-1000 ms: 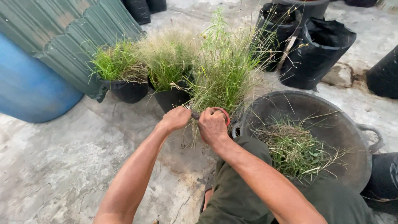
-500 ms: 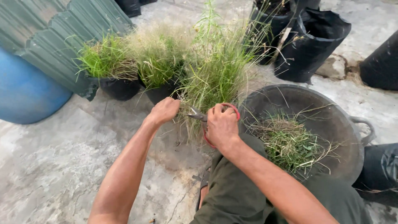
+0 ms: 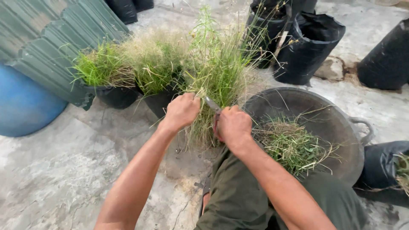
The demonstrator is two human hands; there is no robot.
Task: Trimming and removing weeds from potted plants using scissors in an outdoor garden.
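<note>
My left hand [image 3: 182,110] grips a bunch of tall green and dry grass [image 3: 213,72] that grows from a black pot right in front of me. My right hand [image 3: 233,125] holds red-handled scissors [image 3: 211,103], the metal blades pointing up and left into the grass beside my left hand. The handles are mostly hidden under my fingers. The pot itself is hidden behind the grass and my hands.
A wide black basin [image 3: 341,123] at my right holds cut grass [image 3: 289,145]. Two more grassy black pots [image 3: 117,96] [image 3: 159,100] stand at the left by green corrugated sheets [image 3: 47,42] and a blue barrel [image 3: 23,104]. Black grow bags [image 3: 306,47] stand behind.
My left hand has moved up and right, taking a higher hold on the grass. My right hand has shifted slightly, and the scissor blades now point up into the clump.
</note>
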